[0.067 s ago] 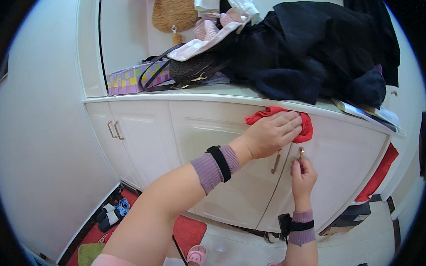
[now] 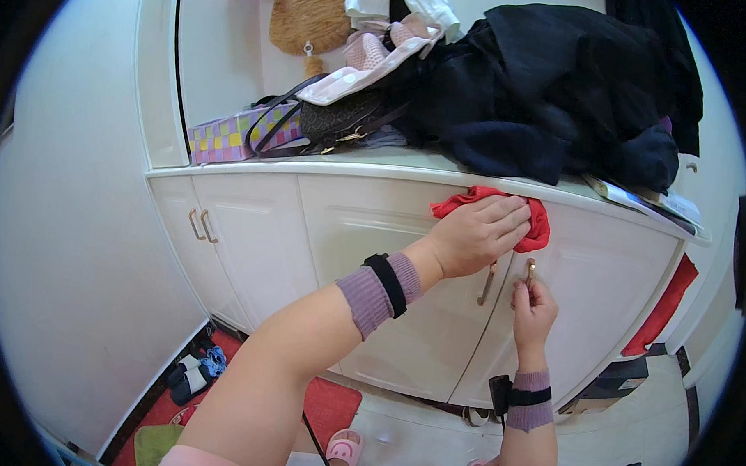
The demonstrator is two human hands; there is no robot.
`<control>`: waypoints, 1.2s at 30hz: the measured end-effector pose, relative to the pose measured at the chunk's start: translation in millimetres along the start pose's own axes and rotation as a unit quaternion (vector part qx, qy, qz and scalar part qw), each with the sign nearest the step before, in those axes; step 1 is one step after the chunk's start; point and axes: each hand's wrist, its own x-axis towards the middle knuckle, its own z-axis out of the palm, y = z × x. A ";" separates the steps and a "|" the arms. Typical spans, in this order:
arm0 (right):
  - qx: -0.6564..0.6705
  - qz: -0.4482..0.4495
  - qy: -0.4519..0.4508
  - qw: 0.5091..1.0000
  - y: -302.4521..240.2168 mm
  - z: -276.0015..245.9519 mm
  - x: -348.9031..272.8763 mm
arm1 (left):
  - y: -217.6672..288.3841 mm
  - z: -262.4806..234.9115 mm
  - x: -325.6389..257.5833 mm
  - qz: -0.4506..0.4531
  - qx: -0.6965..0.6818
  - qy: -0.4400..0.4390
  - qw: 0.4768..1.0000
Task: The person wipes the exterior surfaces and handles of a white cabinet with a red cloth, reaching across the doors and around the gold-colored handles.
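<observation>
White cabinet doors (image 2: 389,233) stand shut beneath the countertop (image 2: 350,169). Left hand (image 2: 481,233): fingers extended, pressing red cloth (image 2: 539,232) against upper door area. Right hand (image 2: 535,311): fingers closed on door handle (image 2: 531,268). Contact is local; completed and remaining coverage cannot be determined.

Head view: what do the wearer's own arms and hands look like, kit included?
Left hand and right hand are ungloved. Each wrist has a ribbed purple band, left and right, under a black strap, left and right. The right one also carries a small black box. A pink sleeve edge shows on the left arm.
</observation>
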 end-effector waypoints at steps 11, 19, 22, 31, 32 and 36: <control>0.125 0.035 -0.025 0.991 -11.5 -0.8 -0.4 | -61.2 -72.9 -121.5 -0.060 0.083 -0.027 0.994; 0.102 0.028 -0.032 0.994 -0.2 -4.8 1.7 | -80.0 -125.8 -181.4 -0.148 0.155 -0.082 0.973; 0.088 0.026 -0.030 0.995 -4.1 1.1 0.2 | -73.7 -123.0 -175.0 -0.142 0.166 -0.111 0.970; 0.024 0.025 -0.034 0.999 -14.3 -8.0 -0.9 | -9.9 -34.7 -53.0 -0.084 0.102 -0.072 0.989; 0.021 0.017 -0.037 0.999 -14.5 -8.4 -0.9 | -2.3 -24.4 -39.2 -0.083 0.091 -0.066 0.990; 0.074 0.018 -0.058 0.995 -13.9 -3.0 -1.8 | 18.8 0.6 2.3 -0.077 0.046 -0.059 0.994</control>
